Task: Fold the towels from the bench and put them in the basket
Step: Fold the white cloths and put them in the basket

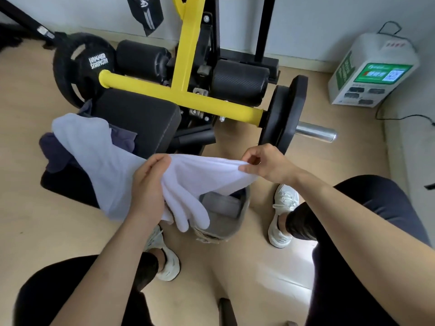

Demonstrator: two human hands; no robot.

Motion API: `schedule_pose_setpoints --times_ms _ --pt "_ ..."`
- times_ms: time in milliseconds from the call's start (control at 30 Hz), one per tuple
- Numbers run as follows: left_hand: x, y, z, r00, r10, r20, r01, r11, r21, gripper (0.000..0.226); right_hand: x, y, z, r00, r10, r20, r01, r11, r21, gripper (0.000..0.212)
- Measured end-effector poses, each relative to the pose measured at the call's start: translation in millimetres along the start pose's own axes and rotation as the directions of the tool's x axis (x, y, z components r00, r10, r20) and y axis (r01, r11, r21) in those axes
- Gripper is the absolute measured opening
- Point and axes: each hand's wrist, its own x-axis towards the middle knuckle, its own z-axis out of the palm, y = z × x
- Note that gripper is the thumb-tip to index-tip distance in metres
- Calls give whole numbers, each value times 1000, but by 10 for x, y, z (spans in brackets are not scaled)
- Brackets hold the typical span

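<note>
Folding stage, first crease not yet made. A white towel (200, 170) is stretched across the centre of the frame between the two hands. Its far end still trails up and left onto the padded black surface (141, 118), and a loose fold hangs down at lower centre.

The left hand (147, 184), centre left, has its grip closed round a bunched part of the cloth, fingers curled over it. The right hand (266, 163), centre right, pinches the upper edge between thumb and fingertips.

A dark blue towel (55, 151) lies crumpled on the surface at the left, partly under the white one. The grey basket (223, 229) stands on the floor at lower centre, between the person's shoes and directly under the hanging fold. A folded grey towel (221, 203) appears to lie inside it. A yellow frame (186, 55) and a weight plate (282, 114) fill the upper centre.

Judged step: drawing the towel off the surface and finding its edge. The next move probably calls for lifting the trailing end clear, shifting the left grip from the bunch to a corner, then bringing the corners together evenly.
</note>
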Motion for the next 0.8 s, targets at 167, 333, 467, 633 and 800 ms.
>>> schedule_pose_setpoints --times_ms 167,333,467,633,800 --pt "76 -31 -99 994 9 -109 -2 998 68 15 -63 -44 12 981 -18 193 1 996 92 4" --pt "155 -63 -133 981 -37 -188 45 998 37 14 -81 -94 6 977 9 214 -51 980 192 12" --pt "192 -81 -161 971 -48 -234 61 997 52 15 -102 -100 -11 980 23 200 -62 979 196 16" --pt "269 -90 -204 941 -40 -337 50 999 21 19 -72 -21 -82 983 42 181 -63 992 110 14" --pt "296 -124 -226 922 -11 -387 28 999 38 23 -46 116 -128 995 74 63 -61 980 -188 22"
